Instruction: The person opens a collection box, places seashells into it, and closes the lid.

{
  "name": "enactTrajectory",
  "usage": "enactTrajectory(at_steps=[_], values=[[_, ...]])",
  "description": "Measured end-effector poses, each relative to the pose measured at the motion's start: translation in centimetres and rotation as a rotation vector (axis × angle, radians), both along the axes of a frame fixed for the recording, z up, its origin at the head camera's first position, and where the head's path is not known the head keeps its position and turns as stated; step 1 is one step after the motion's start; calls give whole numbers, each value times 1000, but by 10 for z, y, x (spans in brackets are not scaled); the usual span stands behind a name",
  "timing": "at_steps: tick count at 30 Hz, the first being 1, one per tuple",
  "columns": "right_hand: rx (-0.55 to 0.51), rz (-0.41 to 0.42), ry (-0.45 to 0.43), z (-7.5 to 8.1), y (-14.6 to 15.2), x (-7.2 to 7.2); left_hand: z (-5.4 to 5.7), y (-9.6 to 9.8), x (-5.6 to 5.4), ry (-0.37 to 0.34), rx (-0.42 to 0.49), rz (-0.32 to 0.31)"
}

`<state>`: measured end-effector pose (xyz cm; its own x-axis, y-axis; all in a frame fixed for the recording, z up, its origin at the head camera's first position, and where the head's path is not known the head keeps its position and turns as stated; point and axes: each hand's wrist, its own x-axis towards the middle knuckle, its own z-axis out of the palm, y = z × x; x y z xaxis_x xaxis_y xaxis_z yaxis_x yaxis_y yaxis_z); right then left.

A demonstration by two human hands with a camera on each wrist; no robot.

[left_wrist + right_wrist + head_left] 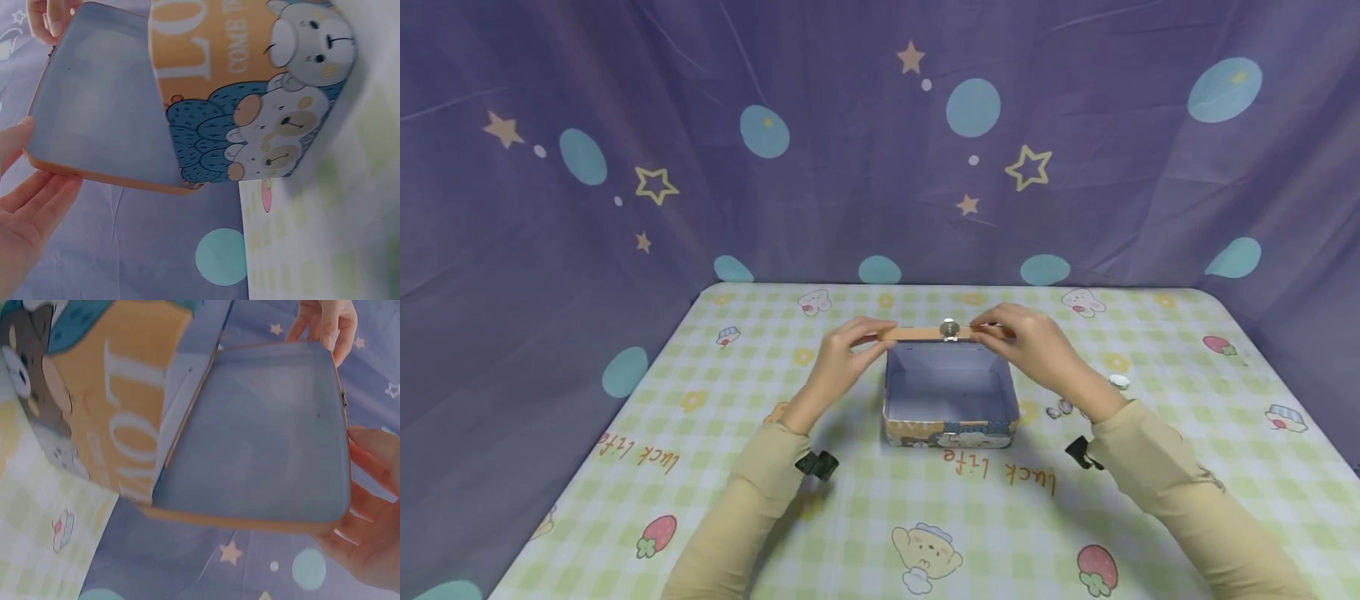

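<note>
A rectangular tin box (951,433) with cartoon bears on its side sits on the tablecloth, its hinged lid (917,334) raised at the back. The box's grey inside shows from above. My left hand (850,350) pinches the lid's left corner, thumb at one edge and fingers on the outer face. At the opposite corner my right hand (1026,337) holds the lid the same way. A silver clasp (950,330) sits midway along the lid's edge between the hands. In the left wrist view the lid's plain grey inside (100,94) faces the camera.
Several small shiny pieces (1064,407) lie right of the box, partly hidden by my right forearm, with another shiny piece (1118,382) beyond it. A green checked tablecloth (842,525) covers the table. A purple curtain (850,208) hangs behind.
</note>
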<state>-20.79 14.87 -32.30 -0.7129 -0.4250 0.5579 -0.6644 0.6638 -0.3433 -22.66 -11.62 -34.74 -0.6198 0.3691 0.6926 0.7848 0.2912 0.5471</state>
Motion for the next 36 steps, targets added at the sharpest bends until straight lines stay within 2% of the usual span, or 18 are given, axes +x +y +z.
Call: enactTrajectory(at_steps=[5,9,10,15,19,22,28,31,36], values=[[-83,1,-25,1,14,-9,19,5,4,-56,46,24],[-200,5,-47,-6,23,-21,20,7,-1,-126,122,60],[-232,1,-64,-5,23,-20,20,8,-3,-141,138,73],[-412,-60,-200,-15,31,-31,17,12,-15,-234,226,126],[-525,-82,-338,-31,38,-43,9,14,-27,-331,301,123],[-597,-56,-412,-42,39,-50,3,15,-35,-383,327,113],[-741,-7,-475,-60,36,-61,-13,16,-52,-425,348,106],[-750,-21,-506,-66,35,-63,-27,15,-63,-449,363,106],[-712,-45,-566,-72,35,-65,-46,16,-76,-510,365,151]])
